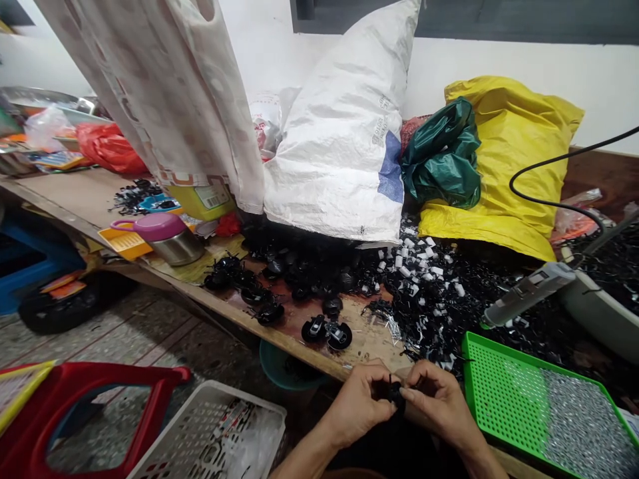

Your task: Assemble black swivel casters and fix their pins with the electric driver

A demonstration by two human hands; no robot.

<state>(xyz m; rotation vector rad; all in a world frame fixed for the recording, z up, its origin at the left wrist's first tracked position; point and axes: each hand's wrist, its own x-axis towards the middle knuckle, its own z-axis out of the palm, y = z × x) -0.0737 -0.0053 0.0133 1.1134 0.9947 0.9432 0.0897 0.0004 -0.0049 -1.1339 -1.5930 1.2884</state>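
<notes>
Left grip (357,407) and right grip (439,401) are pressed inward, pinching a small black plastic part (396,394) just above the worktop (252,326) edge; it is judged light and stiff, best taken by its edges with the fingertips.

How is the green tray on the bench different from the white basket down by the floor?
The green tray is bright green, while the white basket is white. The green tray is largely covered with small silvery pieces, while the white basket seems to hold crumpled clear plastic. The green tray sits up on the workbench, while the white basket sits lower, off the bench. Both are rectangular and full of small holes.
</notes>
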